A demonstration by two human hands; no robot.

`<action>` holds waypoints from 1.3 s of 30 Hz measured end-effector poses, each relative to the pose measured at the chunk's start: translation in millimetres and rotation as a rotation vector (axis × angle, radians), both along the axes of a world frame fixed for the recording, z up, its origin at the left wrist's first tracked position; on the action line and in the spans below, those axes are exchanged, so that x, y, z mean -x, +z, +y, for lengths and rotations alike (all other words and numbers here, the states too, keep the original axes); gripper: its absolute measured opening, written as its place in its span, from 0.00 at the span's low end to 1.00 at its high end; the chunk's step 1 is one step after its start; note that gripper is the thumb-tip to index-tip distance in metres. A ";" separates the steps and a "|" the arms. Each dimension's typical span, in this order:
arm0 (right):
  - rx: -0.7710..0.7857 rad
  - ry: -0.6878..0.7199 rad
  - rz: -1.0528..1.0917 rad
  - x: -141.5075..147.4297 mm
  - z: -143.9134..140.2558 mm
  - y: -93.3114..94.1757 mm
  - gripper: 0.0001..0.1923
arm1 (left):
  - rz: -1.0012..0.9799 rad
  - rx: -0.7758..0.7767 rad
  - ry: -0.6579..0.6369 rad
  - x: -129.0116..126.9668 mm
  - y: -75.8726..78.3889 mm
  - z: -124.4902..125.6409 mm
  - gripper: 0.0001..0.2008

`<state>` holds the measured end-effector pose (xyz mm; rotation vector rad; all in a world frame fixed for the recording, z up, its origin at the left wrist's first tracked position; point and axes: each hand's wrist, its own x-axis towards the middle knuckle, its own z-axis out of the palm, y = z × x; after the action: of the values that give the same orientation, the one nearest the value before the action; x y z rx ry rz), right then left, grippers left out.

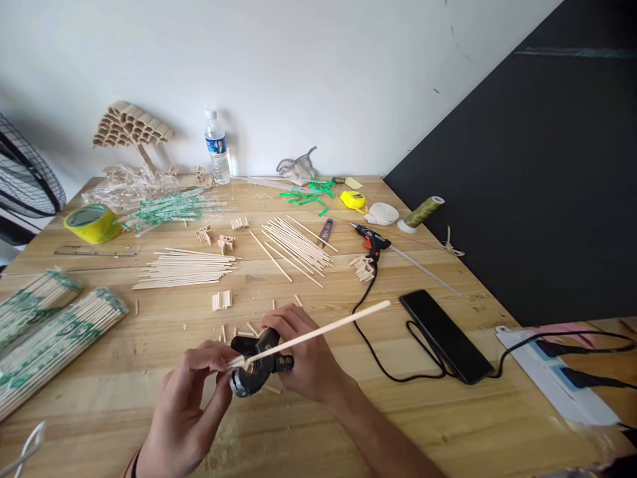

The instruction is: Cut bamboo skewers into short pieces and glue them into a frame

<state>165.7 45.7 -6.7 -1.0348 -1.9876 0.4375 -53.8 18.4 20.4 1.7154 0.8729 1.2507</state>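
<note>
R hand (pixel 309 355) is wrapped round the black cutter (pixel 261 372); L hand (pixel 192 405) pinches the stick (pixel 328 329) nr its end, at the cutter's mouth, above the table (pixel 283 441). Fingertips v. close to the mouth, so a slip might nip skin; loose pinch = stick could skew, prob. a crooked cut.

The left hand (pixel 192 401) pinches a wooden stick (pixel 331 327), seemingly within the black cutter (pixel 259 373) the right hand (pixel 306 355) grips.
</note>
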 end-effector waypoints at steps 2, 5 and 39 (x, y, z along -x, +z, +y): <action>-0.008 0.014 -0.007 0.5 0.0 -1.6 0.22 | -0.004 -0.016 0.002 0.1 -1.3 -0.4 0.10; -0.005 0.018 -0.007 0.5 0.1 -3.3 0.24 | 0.003 -0.031 0.002 0.1 -2.6 -1.0 0.10; 0.427 -0.141 -0.269 -3.1 -7.4 11.6 0.06 | 0.609 0.115 0.307 32.7 -18.3 56.9 0.15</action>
<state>168.8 38.3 4.9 -1.5588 -2.0843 0.6947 -86.5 75.3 2.1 1.9479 1.5801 0.8362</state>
